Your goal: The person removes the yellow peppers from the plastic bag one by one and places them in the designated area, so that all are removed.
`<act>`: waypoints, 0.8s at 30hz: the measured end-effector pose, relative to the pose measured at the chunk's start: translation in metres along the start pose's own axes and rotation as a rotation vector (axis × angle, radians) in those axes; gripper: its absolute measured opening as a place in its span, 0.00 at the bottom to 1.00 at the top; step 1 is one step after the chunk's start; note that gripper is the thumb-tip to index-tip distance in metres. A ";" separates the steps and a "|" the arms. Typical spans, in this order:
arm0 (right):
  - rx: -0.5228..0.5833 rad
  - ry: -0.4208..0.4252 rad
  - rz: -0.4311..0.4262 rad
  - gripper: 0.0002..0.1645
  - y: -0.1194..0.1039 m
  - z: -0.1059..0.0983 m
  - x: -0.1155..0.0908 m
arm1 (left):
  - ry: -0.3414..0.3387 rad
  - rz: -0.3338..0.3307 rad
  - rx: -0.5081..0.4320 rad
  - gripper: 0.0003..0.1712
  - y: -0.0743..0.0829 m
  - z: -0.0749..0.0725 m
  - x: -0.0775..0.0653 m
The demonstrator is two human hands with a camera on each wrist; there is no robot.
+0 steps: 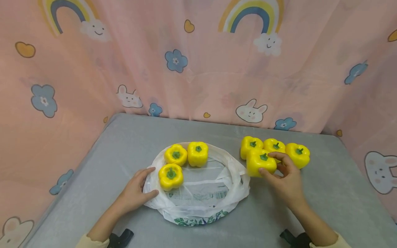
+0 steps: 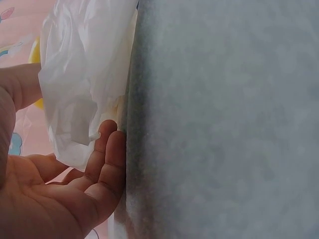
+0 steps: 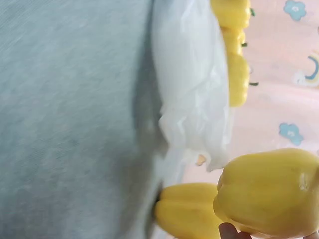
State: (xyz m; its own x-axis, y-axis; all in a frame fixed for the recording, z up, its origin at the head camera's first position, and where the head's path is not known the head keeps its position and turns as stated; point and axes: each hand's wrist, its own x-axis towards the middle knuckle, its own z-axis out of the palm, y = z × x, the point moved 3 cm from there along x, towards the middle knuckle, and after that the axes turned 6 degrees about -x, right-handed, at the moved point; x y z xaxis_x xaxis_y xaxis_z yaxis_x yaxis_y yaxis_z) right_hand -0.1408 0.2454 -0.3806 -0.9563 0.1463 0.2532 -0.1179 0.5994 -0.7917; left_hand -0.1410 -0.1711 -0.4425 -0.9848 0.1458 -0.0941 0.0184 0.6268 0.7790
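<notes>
A white plastic bag [image 1: 198, 210] lies with its mouth spread wide, holding three yellow bell peppers [image 1: 171, 176] at its left and back. My left hand [image 1: 136, 189] grips the bag's left rim, thumb and index finger over the edge; its other fingers [image 2: 107, 172] lie along the outside in the left wrist view. To the right of the bag, my right hand [image 1: 286, 179] pinches a yellow bell pepper [image 1: 260, 163] between thumb and fingers. That held pepper [image 3: 269, 194] shows large in the right wrist view, only a few fingertips visible below it.
Three more yellow bell peppers [image 1: 297, 155] stand in a row behind the held one. Everything sits on a grey-covered table [image 1: 124, 137]. A pink printed curtain [image 1: 204, 86] rises along the table's back and sides.
</notes>
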 end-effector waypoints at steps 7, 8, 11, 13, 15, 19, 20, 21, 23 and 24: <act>-0.058 -0.013 0.031 0.28 0.014 0.004 0.004 | -0.009 -0.015 -0.009 0.43 -0.002 0.000 0.001; -0.065 -0.013 0.031 0.28 0.016 0.005 0.004 | -0.010 -0.019 -0.009 0.43 -0.002 0.001 0.001; -0.063 -0.022 0.035 0.28 0.021 0.008 0.006 | -0.011 -0.022 -0.009 0.43 -0.002 0.001 0.001; -0.059 -0.034 0.041 0.29 0.024 0.010 0.007 | -0.011 -0.023 -0.006 0.43 -0.002 0.001 0.002; -0.060 -0.048 0.054 0.30 0.027 0.012 0.008 | -0.008 -0.022 -0.004 0.43 -0.002 0.002 0.001; -0.089 -0.078 0.072 0.32 0.032 0.014 0.008 | -0.001 -0.012 0.002 0.43 -0.001 0.001 0.001; -0.096 -0.087 0.074 0.33 0.034 0.014 0.008 | 0.003 -0.011 -0.001 0.43 -0.001 0.001 0.001; -0.101 -0.097 0.077 0.33 0.035 0.015 0.008 | 0.004 -0.010 -0.001 0.43 -0.001 0.001 0.001; -0.102 -0.112 0.080 0.34 0.036 0.017 0.008 | 0.007 -0.008 -0.008 0.43 0.000 0.001 0.001; -0.102 -0.118 0.082 0.34 0.037 0.017 0.008 | 0.008 -0.010 -0.006 0.43 0.000 0.001 0.001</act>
State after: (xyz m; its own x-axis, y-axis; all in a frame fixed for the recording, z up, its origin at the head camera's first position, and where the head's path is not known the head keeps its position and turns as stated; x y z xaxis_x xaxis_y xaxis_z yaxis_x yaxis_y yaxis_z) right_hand -0.1579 0.2555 -0.4177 -0.9870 0.1084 0.1183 -0.0161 0.6668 -0.7451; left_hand -0.1416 -0.1704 -0.4431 -0.9863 0.1333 -0.0968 0.0076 0.6236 0.7817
